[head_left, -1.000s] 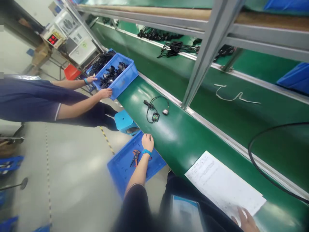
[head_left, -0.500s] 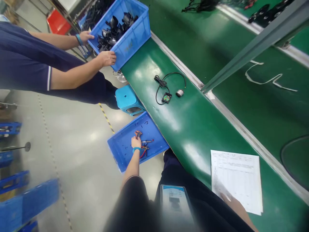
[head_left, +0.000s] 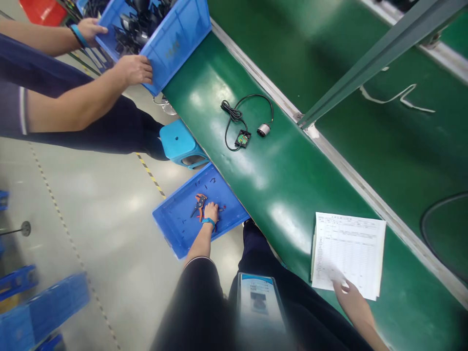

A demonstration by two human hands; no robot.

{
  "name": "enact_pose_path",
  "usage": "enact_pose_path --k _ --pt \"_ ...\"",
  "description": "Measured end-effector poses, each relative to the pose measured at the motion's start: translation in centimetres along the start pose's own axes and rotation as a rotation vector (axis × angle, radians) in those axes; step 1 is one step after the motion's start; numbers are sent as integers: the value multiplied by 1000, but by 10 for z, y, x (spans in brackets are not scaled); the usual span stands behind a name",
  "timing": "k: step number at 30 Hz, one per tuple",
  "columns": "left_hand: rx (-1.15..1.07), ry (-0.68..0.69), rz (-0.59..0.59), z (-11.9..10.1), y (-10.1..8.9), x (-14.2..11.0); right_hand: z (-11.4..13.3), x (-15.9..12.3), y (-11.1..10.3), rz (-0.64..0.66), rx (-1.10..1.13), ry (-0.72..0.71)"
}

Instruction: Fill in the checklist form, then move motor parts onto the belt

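The left hand [head_left: 211, 212] was over the orange tool [head_left: 200, 200] a moment ago — now that tool lies loose beside it in the blue tray [head_left: 174, 210]. So the hand seems to be on to a thin tool [head_left: 221, 208] nearby. Its fingers are curled, but any grip cannot be told. The right hand [head_left: 351, 296] is part open at the white papers' [head_left: 349, 248] bottom edge — its hold is blurry.
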State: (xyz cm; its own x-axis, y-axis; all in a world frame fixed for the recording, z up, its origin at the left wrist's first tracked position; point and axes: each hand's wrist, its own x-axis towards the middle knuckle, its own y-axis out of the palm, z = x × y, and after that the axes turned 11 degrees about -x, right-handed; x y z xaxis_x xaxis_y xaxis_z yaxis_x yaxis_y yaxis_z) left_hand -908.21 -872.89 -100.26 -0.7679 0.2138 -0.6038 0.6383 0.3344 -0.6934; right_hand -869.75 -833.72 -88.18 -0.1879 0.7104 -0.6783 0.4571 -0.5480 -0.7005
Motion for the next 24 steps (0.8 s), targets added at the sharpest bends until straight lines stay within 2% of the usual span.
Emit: enact_pose_path --k 3,6,8,10,13,15,18,21,24 --pt "-43 40 -78 2 -5 0 -3 -6 6 0 43 4" --pt "-114 57 -234 2 -15 -3 -7 -12 12 -85 86 4" --pt "-177 71 -372 -7 -22 -4 -11 -17 19 -158 120 -1" --pt "-249 106 -502 -26 -26 -3 -15 -23 27 -235 155 -6" --pt "-349 220 -597 -77 -19 -5 -22 -32 44 -366 206 -4" --pt "-389 337 -567 -126 -2 -10 -28 -40 56 -451 236 -12" --pt "-373 558 -403 -210 40 -25 -42 -54 78 -532 278 -74" --pt "-256 797 -190 -287 92 -45 -62 -76 111 -536 317 -194" --pt "-102 922 -91 -336 138 -64 -86 -102 161 -482 350 -323"
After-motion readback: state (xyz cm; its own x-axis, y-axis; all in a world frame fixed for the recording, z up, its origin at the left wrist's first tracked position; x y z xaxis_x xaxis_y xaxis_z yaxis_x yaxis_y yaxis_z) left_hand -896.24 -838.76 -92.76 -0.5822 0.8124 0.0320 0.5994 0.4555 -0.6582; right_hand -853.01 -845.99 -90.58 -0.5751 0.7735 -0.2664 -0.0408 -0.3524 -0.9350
